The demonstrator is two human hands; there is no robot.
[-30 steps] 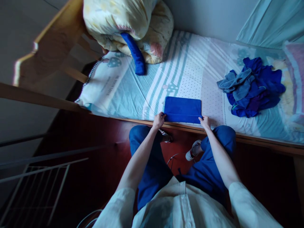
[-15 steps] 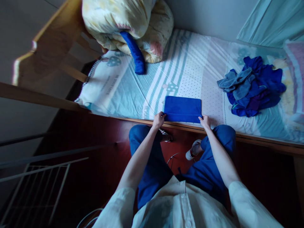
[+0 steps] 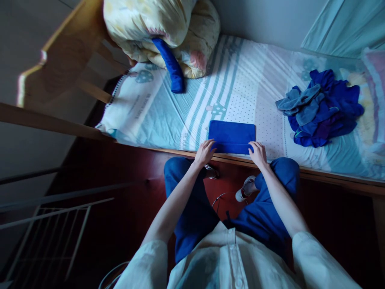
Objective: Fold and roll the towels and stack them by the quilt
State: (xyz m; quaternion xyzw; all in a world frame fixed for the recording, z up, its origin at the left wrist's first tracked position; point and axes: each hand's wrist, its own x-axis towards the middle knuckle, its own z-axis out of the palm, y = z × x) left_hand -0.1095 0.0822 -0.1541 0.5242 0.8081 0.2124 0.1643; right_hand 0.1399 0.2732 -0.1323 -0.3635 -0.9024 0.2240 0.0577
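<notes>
A blue cloth (image 3: pixel 232 132), folded into a flat rectangle, lies at the near edge of the bed, with a narrow folded strip along its front. My left hand (image 3: pixel 205 152) rests at its front left corner, fingers stretched over the cloth. At the front right corner, my right hand (image 3: pixel 258 154) touches the cloth with its fingers apart and slightly bent. Neither hand grips the fabric. To the right sits a crumpled pile of blue cloths (image 3: pixel 327 108) with a grey-blue cloth (image 3: pixel 303 103) on top.
A yellow quilt (image 3: pixel 150 20) is bundled at the back left, with a long blue folded cloth (image 3: pixel 170 66) partly under it. A wooden bed end (image 3: pixel 63 60) stands left. The printed bed sheet (image 3: pixel 162 108) spreads around. A metal rack (image 3: pixel 48 241) is at lower left.
Both hands have let go of the cloth's front corners and shifted inward, their fingers now spread over the front strip. The cloth has stayed in place.
</notes>
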